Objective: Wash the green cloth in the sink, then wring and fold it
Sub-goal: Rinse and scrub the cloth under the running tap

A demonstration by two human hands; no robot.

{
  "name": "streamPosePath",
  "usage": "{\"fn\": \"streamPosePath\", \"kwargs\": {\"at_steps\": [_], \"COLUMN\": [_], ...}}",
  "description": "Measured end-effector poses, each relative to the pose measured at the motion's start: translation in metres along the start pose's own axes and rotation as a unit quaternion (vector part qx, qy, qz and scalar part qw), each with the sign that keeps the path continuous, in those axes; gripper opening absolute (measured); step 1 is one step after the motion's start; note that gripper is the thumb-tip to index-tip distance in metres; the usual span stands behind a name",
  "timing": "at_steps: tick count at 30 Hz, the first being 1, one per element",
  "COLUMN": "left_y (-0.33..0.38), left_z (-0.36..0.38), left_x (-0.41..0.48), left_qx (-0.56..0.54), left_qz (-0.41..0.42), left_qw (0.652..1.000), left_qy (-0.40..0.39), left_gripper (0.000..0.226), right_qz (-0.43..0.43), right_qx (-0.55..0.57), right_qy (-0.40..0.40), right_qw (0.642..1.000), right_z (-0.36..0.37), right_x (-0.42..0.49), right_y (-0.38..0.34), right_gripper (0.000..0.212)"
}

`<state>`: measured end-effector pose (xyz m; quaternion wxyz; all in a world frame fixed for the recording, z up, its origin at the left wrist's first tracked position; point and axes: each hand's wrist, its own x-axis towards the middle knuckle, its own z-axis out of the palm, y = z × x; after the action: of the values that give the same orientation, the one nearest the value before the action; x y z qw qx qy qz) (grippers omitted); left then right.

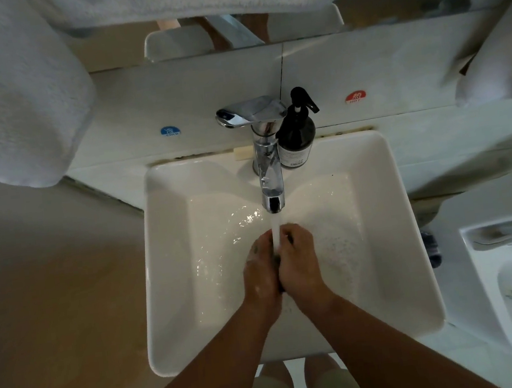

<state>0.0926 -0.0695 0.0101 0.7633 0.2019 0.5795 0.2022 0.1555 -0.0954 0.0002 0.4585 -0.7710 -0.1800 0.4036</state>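
Hands are seen pressed together side by side, low in a white sink (pixel 152 301), w/ both forearms reaching in from the near edge. L hand (pixel 260 270) and R hand (pixel 299 260) are closed, fingers curled inward & knuckles up. Only a thin dark strip is visible btwn the palms. It is judged to be the green cloth (pixel 279 275), bunched and clamped by both hands; its colour can't be confirmed. Water stream (pixel 276 236) from the chrome faucet (pixel 270 173), just beyond the hands, is landing right on the seam btwn them. Foam is seen on the water to the R of the R hand. Dark pump bottle (pixel 296 138) stands beyond the hands, beside the faucet base.

Risks, as judged:
- Spray could be thrown over the sink rim, since the stream is broken by the knuckles.
- Cloth could be lost from wet, poss. soapy palms if pressure is eased, and carried toward a drain that isn't visible.
- W/ so little cloth exposed, inner folds may be left unrinsed.
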Motion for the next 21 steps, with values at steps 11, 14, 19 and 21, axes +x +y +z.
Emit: {"fn": "streamPosePath", "kwargs": {"at_steps": [11,14,19,21], "left_y": [0.017,0.013,-0.004,-0.005], "left_z": [0.017,0.014,0.006,0.000], "left_x": [-0.003,0.001,0.003,0.003], "left_qx": [-0.045,-0.044,0.244,0.366], "left_qz": [-0.072,-0.079,0.010,0.123], "left_qw": [0.996,0.996,0.969,0.922], "left_qy": [-0.008,-0.003,0.032,0.029], "left_gripper": [0.043,0.054,0.084,0.073], "right_qz": [-0.160,-0.063,0.051,0.158], "right_qx": [-0.065,-0.087,-0.100,0.052], "right_qy": [-0.028,-0.014,0.001,0.038], "right_qw": [0.985,0.994,0.994,0.985], "right_z": [-0.001,-0.005,-0.005,-0.005], "right_x": [-0.001,0.002,0.015,0.019], "right_y": [-0.001,-0.012,-0.016,-0.013], "right_gripper": [0.040,0.023,0.047,0.065]}}
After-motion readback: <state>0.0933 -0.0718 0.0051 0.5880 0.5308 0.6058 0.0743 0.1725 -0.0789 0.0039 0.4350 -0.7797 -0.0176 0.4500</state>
